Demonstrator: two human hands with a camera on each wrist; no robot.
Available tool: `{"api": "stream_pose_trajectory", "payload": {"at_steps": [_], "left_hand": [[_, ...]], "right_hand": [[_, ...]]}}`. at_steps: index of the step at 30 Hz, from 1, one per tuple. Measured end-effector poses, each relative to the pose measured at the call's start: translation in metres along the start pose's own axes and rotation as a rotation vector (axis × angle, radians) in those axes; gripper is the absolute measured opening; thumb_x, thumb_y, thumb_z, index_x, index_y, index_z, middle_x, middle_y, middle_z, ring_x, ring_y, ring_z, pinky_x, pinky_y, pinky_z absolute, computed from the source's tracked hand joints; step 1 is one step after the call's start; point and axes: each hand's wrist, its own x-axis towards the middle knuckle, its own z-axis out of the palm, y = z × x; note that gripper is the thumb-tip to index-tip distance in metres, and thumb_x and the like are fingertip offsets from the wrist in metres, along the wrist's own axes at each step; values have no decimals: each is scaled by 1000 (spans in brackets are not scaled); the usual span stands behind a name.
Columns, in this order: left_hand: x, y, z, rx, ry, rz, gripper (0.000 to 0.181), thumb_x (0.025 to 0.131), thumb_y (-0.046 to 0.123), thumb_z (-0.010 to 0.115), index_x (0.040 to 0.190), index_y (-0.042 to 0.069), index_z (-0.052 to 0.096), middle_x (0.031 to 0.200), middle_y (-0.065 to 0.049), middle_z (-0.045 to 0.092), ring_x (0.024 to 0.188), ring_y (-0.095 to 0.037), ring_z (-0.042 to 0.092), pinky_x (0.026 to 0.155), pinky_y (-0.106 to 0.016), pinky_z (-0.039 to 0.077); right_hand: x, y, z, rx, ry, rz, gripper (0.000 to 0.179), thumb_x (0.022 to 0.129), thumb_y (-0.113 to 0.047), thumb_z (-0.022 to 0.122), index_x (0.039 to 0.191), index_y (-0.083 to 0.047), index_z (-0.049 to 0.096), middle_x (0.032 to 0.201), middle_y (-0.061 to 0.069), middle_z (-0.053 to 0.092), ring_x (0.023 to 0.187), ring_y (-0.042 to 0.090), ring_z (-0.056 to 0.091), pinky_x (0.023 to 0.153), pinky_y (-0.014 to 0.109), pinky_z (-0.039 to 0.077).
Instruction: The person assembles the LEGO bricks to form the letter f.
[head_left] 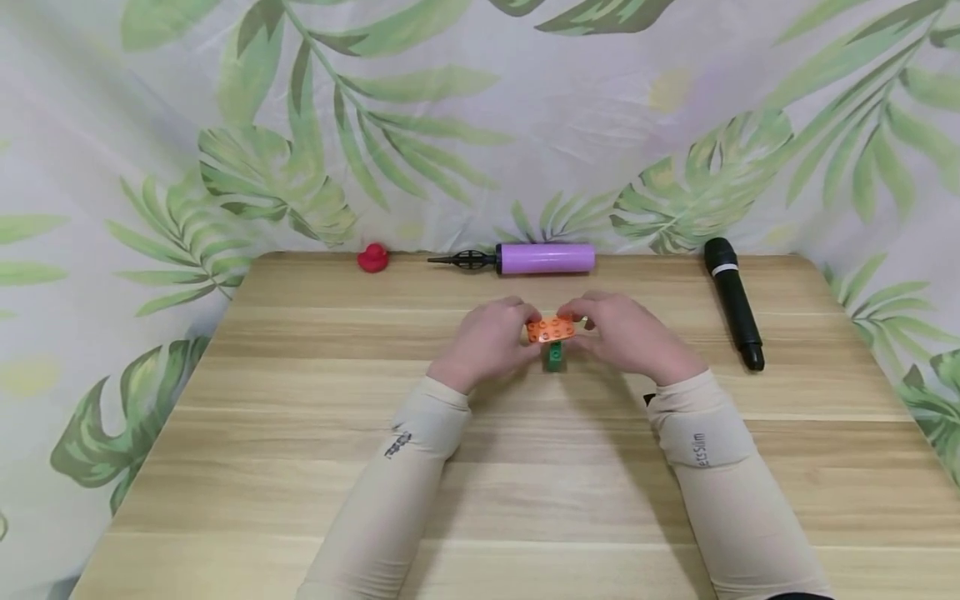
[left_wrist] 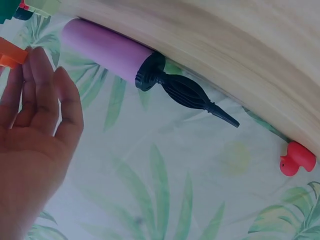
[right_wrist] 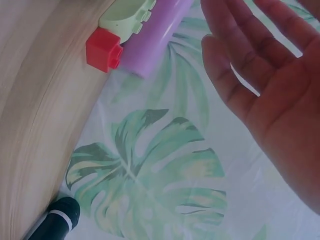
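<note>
Near the far middle of the table, an orange toy building brick [head_left: 551,328] with studs on top is held between both hands. The left hand [head_left: 487,340] pinches its left end; in the left wrist view, fingertips of the left hand [left_wrist: 40,110] touch the orange brick [left_wrist: 10,54]. At its right end the right hand [head_left: 628,333] grips with fingers above and thumb below. A green brick [head_left: 555,358] shows just under the orange one. In the right wrist view, a light green brick [right_wrist: 125,17] adjoins a red brick [right_wrist: 103,49], beside the right hand [right_wrist: 272,85].
Along the table's back edge lie a red rubber duck [head_left: 372,257] and a purple hand pump [head_left: 546,258] with a black nozzle. A black microphone [head_left: 733,304] lies at the right. Behind the wooden table [head_left: 300,467] hangs a leaf-patterned cloth [head_left: 562,125].
</note>
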Motion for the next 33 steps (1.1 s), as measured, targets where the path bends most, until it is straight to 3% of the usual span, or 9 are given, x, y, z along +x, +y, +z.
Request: {"api": "stream_pose_trajectory", "payload": {"at_steps": [7, 22, 33], "left_hand": [[-1, 2, 0, -2, -30, 33, 39, 93, 26, 81, 128, 9, 74, 120, -5, 69, 102, -20, 65, 95, -39, 57], [1, 1, 4, -54, -103, 23, 42, 92, 25, 81, 132, 13, 73, 123, -2, 71, 104, -18, 64, 98, -40, 56], [2, 0, 7, -94, -106, 34, 38, 95, 24, 80, 130, 11, 74, 122, -3, 72, 106, -18, 65, 99, -41, 57]], "right_hand": [[1, -2, 0, -14, -23, -9, 30, 92, -14, 83, 120, -3, 76, 115, 12, 76, 103, 32, 73, 91, 47, 59], [-2, 3, -1, -21, -104, -15, 27, 93, -12, 81, 118, -3, 78, 109, 11, 75, 98, 29, 70, 91, 48, 57], [-3, 8, -2, -43, -114, -26, 26, 91, -11, 81, 116, -2, 78, 106, 11, 76, 95, 27, 69, 90, 47, 57]]}}
